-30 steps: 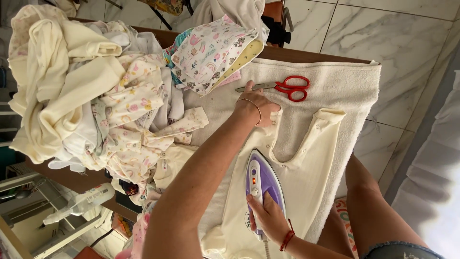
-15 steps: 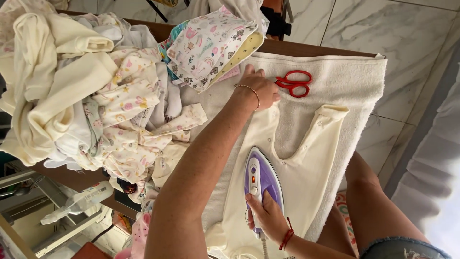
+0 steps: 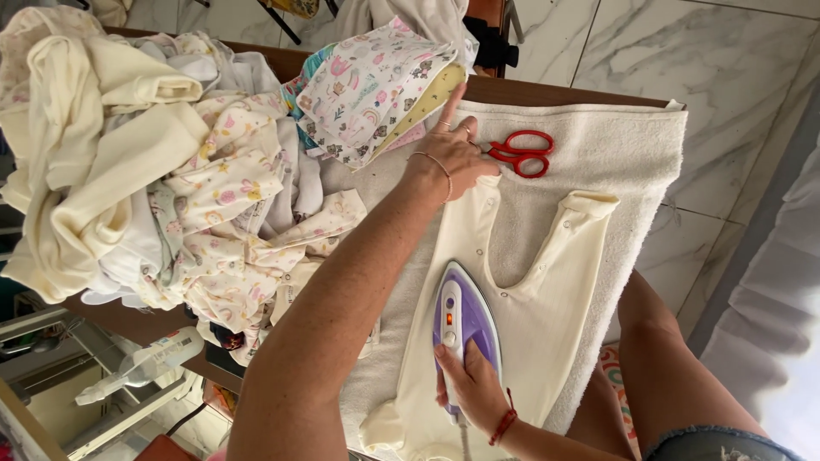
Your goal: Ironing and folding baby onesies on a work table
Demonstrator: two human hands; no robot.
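The cream garment (image 3: 547,307) lies flat on a white towel (image 3: 623,154) spread over the tabletop (image 3: 555,92), its two shoulder straps pointing away from me and small snaps showing along its edges. My right hand (image 3: 471,388) is wrapped tight around the handle of the iron (image 3: 461,329), a purple and white one, whose soleplate sits on the garment with its tip toward the neckline. A red cord circles that wrist. My left hand (image 3: 457,154) is stretched out past the near strap, palm down on the cloth, fingers spread and gripping nothing, the forefinger reaching up toward a folded stack (image 3: 376,94) of printed fabric. A thin bracelet sits on that wrist. Just beside the left fingertips, red scissors (image 3: 521,154) lie shut on the towel, beyond the garment's straps. To my left, a big loose pile (image 3: 154,179) of cream and flower-print baby clothes covers the rest of the tabletop and touches the towel's edge. Below that pile, off the tabletop's side, a white spray bottle (image 3: 141,365) lies on a rack. Pale marble floor tiles (image 3: 726,60) show beyond the tabletop.
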